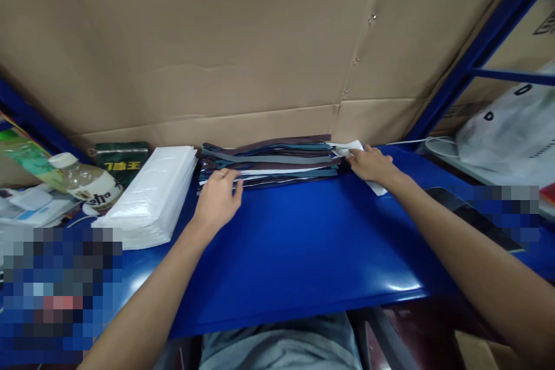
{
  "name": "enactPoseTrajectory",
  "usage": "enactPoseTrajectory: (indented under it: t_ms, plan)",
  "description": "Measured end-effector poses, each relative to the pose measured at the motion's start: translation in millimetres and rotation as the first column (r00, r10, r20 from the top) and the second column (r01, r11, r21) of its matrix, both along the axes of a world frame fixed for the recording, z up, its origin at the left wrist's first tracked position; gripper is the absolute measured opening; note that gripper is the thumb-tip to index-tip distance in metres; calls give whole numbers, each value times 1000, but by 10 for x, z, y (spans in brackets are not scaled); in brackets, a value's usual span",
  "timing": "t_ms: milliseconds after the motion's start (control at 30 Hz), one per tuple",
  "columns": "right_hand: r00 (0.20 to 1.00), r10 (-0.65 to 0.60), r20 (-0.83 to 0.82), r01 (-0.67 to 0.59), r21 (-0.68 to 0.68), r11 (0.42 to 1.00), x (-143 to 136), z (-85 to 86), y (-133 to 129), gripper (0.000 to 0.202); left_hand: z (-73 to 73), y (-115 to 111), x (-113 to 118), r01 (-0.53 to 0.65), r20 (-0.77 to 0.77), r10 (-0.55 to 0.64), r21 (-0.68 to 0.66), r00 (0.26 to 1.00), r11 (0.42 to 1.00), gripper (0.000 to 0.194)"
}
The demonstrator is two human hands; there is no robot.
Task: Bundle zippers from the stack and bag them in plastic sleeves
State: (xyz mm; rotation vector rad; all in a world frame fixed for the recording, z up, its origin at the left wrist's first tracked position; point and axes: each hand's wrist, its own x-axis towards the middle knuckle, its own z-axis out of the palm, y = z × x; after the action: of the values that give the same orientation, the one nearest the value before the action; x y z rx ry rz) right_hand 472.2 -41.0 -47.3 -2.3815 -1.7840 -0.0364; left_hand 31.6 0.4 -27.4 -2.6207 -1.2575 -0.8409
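Note:
A long pile of dark, blue, grey and white strips [277, 159] lies along the back of the blue table [286, 248]. My left hand [220, 195], with a ring on one finger, rests at the pile's left front edge, fingers on the strips; whether it grips any cannot be made out. At the right end of the pile, my right hand [372, 165] lies over white pieces [347, 145], one of which sticks out below the hand. Its fingertips are partly hidden, so its hold on them is unclear.
A stack of white packets [151, 196] stands left of the pile, beside a bottle [93, 182] and a dark green package [121, 162]. A dark flat object [468, 214] lies at the right. Cardboard [208, 40] covers the back. A white bag [507, 127] sits far right.

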Motion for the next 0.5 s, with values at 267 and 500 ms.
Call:
enactPoseTrajectory:
  t_ms: [267,500]
  plan:
    - [974,221,57,-226,367,902,-1053,471,-163,40,388,580,-182,-350,-223,368,118,903,929,42]
    - [874,485,-16,-441,391,808,-1578,300,-303,28,481,1033,-147,-539,-156,521,-107,839,836,39]
